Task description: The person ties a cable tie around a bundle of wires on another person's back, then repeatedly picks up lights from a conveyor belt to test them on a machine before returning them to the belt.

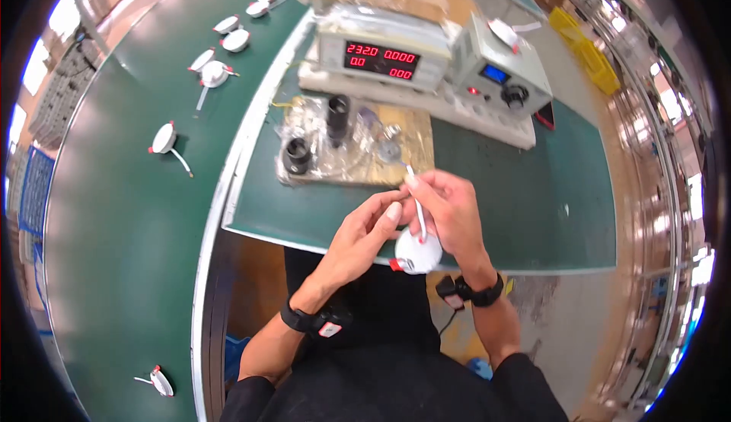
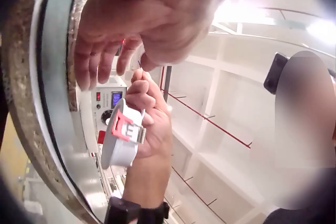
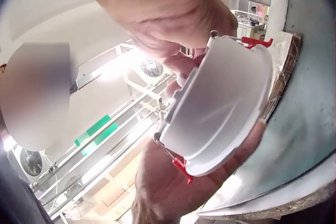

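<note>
A round white downlight (image 1: pixel 418 253) with red-tipped spring clips hangs by its white cable (image 1: pixel 419 216) below my right hand (image 1: pixel 454 213). Thumb and fingers of that hand pinch the cable, whose end points toward the board. Close on the other side is my left hand (image 1: pixel 361 241), its fingers loosely extended and the thumb apart from them. Seen from the left wrist, the left fingers (image 2: pixel 107 61) reach down near the thin wire tip above the right fingertips. From the right wrist, the downlight's white body (image 3: pixel 223 103) covers part of the left hand (image 3: pixel 168 182).
A board (image 1: pixel 419 136) with black cylinders (image 1: pixel 298 156) under clear film lies ahead. Behind it stand a meter with red digits (image 1: pixel 381 58) and a grey box with a knob (image 1: pixel 502 72); a downlight (image 1: pixel 503 34) sits on that box. More downlights (image 1: pixel 215 74) lie along the left green bench (image 1: pixel 129 232).
</note>
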The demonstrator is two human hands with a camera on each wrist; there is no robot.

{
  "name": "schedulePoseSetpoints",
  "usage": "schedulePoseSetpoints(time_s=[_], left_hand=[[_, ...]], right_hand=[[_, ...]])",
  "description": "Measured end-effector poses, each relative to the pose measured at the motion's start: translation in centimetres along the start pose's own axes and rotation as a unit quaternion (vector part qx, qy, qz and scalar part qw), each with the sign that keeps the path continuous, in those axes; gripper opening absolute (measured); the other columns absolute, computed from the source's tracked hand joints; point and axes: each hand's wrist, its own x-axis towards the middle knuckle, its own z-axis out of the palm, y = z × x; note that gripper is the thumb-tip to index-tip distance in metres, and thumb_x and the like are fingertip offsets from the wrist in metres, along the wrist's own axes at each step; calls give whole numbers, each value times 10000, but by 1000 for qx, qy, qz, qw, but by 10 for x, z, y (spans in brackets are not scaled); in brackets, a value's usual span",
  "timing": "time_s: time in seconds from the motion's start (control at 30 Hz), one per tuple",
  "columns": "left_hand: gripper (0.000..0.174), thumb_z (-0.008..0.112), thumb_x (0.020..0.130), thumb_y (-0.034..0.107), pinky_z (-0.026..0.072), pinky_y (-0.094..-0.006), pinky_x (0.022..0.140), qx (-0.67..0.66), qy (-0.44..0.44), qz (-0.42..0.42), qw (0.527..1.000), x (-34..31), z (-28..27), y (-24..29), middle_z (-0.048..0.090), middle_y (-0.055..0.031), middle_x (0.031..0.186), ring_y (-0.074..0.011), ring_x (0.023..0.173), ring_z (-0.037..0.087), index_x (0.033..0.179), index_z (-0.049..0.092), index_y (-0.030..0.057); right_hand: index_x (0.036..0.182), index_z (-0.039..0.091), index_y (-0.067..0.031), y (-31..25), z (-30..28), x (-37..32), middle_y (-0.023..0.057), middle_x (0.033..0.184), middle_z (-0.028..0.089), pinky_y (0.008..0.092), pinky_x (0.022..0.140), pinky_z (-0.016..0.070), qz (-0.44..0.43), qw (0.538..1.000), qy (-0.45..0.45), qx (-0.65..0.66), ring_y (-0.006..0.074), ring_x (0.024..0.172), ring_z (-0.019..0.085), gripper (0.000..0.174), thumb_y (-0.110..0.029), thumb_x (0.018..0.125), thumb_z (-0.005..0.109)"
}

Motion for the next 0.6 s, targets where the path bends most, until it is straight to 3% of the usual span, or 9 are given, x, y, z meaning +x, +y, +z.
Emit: schedulePoseSetpoints(time_s=[0.07, 0.1, 0.2, 0.23, 0.33, 0.43, 0.6], left_hand=[[410, 554, 1063, 276, 528, -264, 845, -107, -64, -97, 987, -7, 6, -5, 640, -35, 1166, -72, 1000, 600, 1383, 529, 20], [468, 582, 1043, 243, 569, -322, 900, -231, -98, -162, 954, -5, 5, -18, 629, -51, 1214, -139, 1050, 652, 1440, 456, 30], [482, 616, 1016, 199, 596, -405, 934, -225, -112, -163, 954, -7, 14, -9, 640, -72, 1201, -231, 1089, 686, 1434, 437, 39], [517, 665, 968, 121, 604, -444, 931, -214, -122, -181, 952, -5, 15, -11, 641, -87, 1202, -282, 1090, 697, 1421, 425, 51], [561, 655, 934, 36, 618, -427, 905, -245, -129, -161, 947, -1, 18, -19, 639, -142, 1253, -345, 1130, 680, 1443, 420, 48], [542, 652, 903, -36, 612, -424, 924, -253, -122, -194, 940, 10, 18, -11, 640, -127, 1226, -347, 1121, 683, 1396, 445, 51], [473, 627, 901, -50, 616, -398, 920, -276, -122, -197, 933, 39, 17, -9, 629, -116, 1152, -282, 1029, 705, 1334, 450, 24]], right_hand=[[964, 676, 40, 2, 2, 5, 72, 717, 689, 197, 400, 373, 16, 1000, 0, 22, 61, 455, 539, 243, -200, 991, 646], [961, 679, 37, 6, 1, 8, 69, 717, 690, 197, 410, 378, 16, 1000, 7, 21, 56, 462, 534, 244, -203, 992, 647], [952, 689, 25, 16, 0, 20, 58, 717, 691, 196, 440, 388, 12, 1000, 23, -4, 42, 484, 525, 240, -208, 993, 649], [947, 693, 19, 15, 1, 24, 54, 717, 690, 196, 450, 389, 13, 999, 34, -26, 38, 492, 525, 235, -208, 993, 650], [876, 677, -14, 14, -4, 37, 31, 657, 654, 191, 467, 358, 6, 998, 15, -67, 24, 499, 495, 263, -240, 1003, 635], [793, 636, -29, 16, -9, 50, -6, 575, 578, 211, 438, 312, 14, 996, 2, -89, 23, 469, 439, 337, -287, 1009, 615], [741, 642, -8, 17, -21, 81, -1, 569, 567, 256, 444, 360, 36, 981, -19, -187, 52, 477, 472, 344, -258, 976, 629]])
